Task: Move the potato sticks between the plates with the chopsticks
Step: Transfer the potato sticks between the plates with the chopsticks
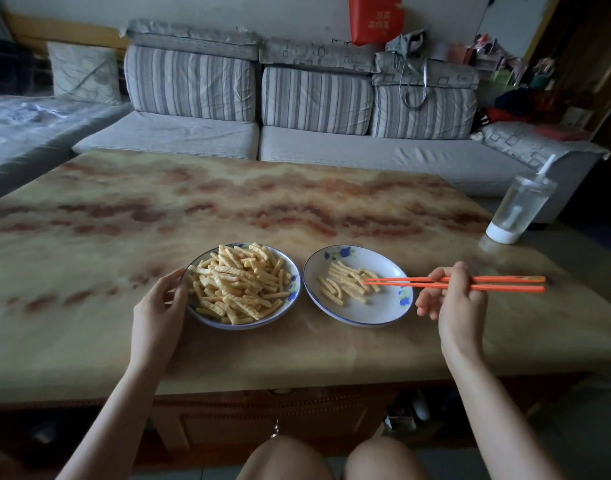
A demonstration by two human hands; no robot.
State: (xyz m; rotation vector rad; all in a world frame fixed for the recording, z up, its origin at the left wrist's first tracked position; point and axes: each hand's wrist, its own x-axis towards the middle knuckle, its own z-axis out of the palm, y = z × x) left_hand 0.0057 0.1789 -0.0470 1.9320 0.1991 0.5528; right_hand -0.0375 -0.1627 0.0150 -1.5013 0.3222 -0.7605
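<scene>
On the bench point(297, 202), the heaped plate point(293, 296) holds most of the potato sticks point(240, 282). The left hand point(162, 296) curls round its left rim, likely to keep it from sliding while sticks are lifted out. Just to the right of the heaped plate sits the second plate point(376, 306), holding a small scatter of sticks point(345, 284), so the transfer looks to be at an early stage. Further right of it, the right hand point(453, 303) grips the orange chopsticks point(401, 282) near their middle, held level with the tips close together over that scatter. Whether they pinch a stick cannot be told. A clear bottle point(520, 209) stands well off to the right, out of the way.
</scene>
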